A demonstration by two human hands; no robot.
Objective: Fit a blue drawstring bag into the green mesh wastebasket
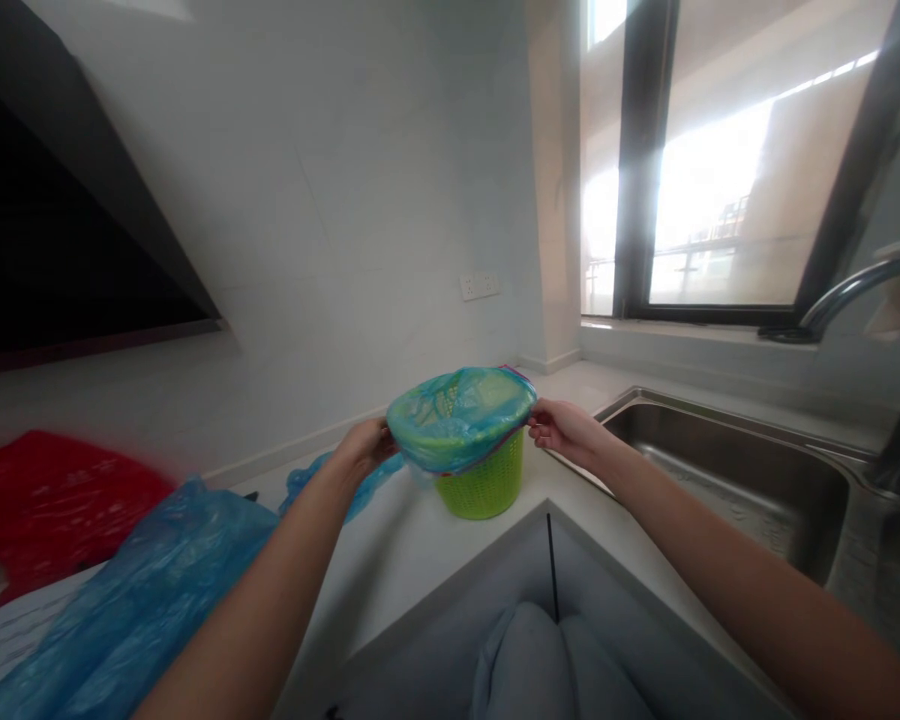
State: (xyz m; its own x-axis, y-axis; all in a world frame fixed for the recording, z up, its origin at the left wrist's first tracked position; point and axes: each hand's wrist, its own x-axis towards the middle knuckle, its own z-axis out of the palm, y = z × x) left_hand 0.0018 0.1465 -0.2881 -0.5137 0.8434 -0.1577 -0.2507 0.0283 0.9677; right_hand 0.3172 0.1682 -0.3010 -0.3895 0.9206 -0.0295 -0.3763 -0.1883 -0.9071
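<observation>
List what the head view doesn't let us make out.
Head view:
Lime-green perforated plastic basket: inner bottom, hidden by translucent blue plastic bag.
Bare left hand: some fingertips, hidden by hand and bag.
Red plastic bag: print, blurred.
Stainless-steel sink: cut off by right edge.

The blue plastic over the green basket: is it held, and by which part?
The left hand and right hand hold the blue plastic by its edge, at opposite sides of the green basket; whether they also grip the basket is unclear.

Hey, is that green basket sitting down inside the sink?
No, the green basket stands on the white counter, beside the metal sink.
</observation>
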